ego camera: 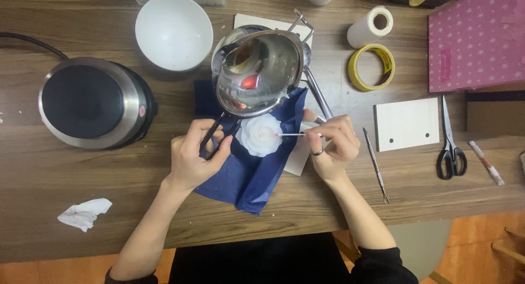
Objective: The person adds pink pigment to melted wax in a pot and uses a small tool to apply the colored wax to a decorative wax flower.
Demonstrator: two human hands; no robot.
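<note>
We held the white flower-shaped wax piece (pixel 261 134) in the centre of our attention; it lay on a dark blue paper napkin (pixel 249 174) spread on the brown wooden table (pixel 306 207), just in front of us, and the napkin was there, as we judged, to catch any drops and protect the wood. Above the flower we tilted a small shiny steel melting pot (pixel 257 70) with its open mouth turned toward us and down, so that the lip hung over the back edge of the flower; a little red spot shone inside the pot. Our left hand (pixel 194 155) had its fingers closed around the dark handle of the pot, low and near the flower, which gave us close control of the tilt. Our right hand (pixel 333 144) pinched a thin white stick (pixel 292 134) between thumb and forefinger, the other fingers curled in; its tip touched the middle of the flower, perhaps to keep something in place there.

Farther out, a slim metal sculpting tool (pixel 375 163) lay just right of the right hand; beyond it were a white rectangular board (pixel 407 122), black-handled scissors (pixel 451 144), a ring of yellow tape (pixel 372 68) and a white paper roll (pixel 372 27). To the left stood a round black electric hotplate (pixel 90 100), near a white empty bowl (pixel 174 31); a crumpled white tissue (pixel 85 213) lay near the table edge.
</note>
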